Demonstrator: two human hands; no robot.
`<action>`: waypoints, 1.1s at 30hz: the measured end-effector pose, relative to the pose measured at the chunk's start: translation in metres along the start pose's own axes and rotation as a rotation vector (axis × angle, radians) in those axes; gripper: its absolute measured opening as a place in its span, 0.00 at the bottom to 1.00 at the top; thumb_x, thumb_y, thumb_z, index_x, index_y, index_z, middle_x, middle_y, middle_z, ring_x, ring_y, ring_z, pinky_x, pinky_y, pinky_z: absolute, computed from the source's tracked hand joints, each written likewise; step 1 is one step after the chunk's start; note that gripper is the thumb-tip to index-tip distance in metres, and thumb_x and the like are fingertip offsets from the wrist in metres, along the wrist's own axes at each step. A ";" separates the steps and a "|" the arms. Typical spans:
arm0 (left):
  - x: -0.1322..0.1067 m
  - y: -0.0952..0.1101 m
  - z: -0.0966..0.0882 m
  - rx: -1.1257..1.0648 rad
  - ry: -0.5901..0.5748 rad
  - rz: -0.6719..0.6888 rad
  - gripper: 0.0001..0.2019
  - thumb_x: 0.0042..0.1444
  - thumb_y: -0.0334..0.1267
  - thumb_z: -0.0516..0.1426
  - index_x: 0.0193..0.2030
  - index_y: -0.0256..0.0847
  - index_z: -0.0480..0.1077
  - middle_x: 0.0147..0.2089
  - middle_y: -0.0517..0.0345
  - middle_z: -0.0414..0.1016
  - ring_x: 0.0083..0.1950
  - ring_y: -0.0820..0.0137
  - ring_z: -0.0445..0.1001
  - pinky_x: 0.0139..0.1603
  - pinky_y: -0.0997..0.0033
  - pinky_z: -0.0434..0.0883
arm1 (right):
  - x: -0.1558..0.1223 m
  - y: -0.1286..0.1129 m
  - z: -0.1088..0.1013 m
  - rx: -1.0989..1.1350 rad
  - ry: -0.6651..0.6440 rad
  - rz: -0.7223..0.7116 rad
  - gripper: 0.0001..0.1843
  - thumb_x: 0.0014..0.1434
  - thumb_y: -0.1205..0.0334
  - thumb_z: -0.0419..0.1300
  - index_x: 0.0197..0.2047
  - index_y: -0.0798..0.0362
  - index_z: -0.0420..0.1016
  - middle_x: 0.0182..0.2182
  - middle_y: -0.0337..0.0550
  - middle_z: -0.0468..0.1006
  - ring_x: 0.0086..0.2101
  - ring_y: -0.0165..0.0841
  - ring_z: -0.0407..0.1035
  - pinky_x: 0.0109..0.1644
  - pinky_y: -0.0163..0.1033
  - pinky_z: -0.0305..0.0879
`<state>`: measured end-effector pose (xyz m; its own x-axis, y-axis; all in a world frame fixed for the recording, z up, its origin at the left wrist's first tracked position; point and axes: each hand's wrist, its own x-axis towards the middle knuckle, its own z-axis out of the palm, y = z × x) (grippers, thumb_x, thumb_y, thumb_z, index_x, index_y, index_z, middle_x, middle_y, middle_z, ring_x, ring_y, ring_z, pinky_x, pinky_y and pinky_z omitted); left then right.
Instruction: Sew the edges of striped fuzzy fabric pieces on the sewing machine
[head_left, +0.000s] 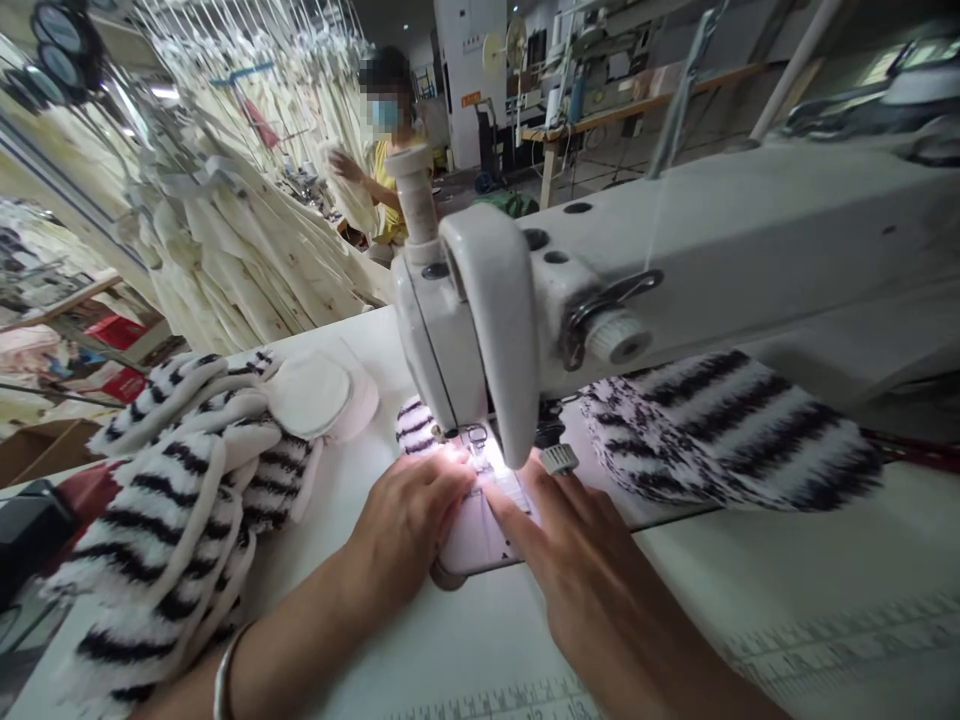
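Note:
A small piece of black-and-white striped plush fabric lies at the needle of a white sewing machine, in the lamp's glow. Beside the presser foot, my left hand has its fingers bunched and closed on the near edge of that piece, which they mostly cover. My right hand rests to the right of the needle, fingers stretched out and apart, thumb side close to the foot and the metal needle plate. Glare blurs the fabric's edge between the hands.
Striped plush pieces with pale edging are heaped at left, near round white pieces. More striped plush lies under the machine arm. Ruler markings run along the front. Beyond, a masked person works near hanging cream garments.

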<state>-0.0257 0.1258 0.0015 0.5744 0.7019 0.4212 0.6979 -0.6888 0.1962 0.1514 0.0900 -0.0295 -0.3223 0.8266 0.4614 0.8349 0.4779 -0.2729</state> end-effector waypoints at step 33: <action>-0.083 0.093 -0.035 -0.554 0.460 -0.823 0.12 0.52 0.30 0.57 0.43 0.45 0.68 0.38 0.59 0.72 0.38 0.71 0.74 0.34 0.79 0.72 | -0.019 -0.078 -0.036 0.382 0.231 -0.128 0.09 0.63 0.72 0.47 0.41 0.54 0.65 0.30 0.43 0.71 0.32 0.35 0.67 0.38 0.42 0.62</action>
<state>-0.0230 -0.0026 0.0157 -0.2754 0.9291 0.2467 0.4395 -0.1066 0.8919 0.1084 0.0263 0.0132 -0.2678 0.6869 0.6756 0.5567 0.6827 -0.4733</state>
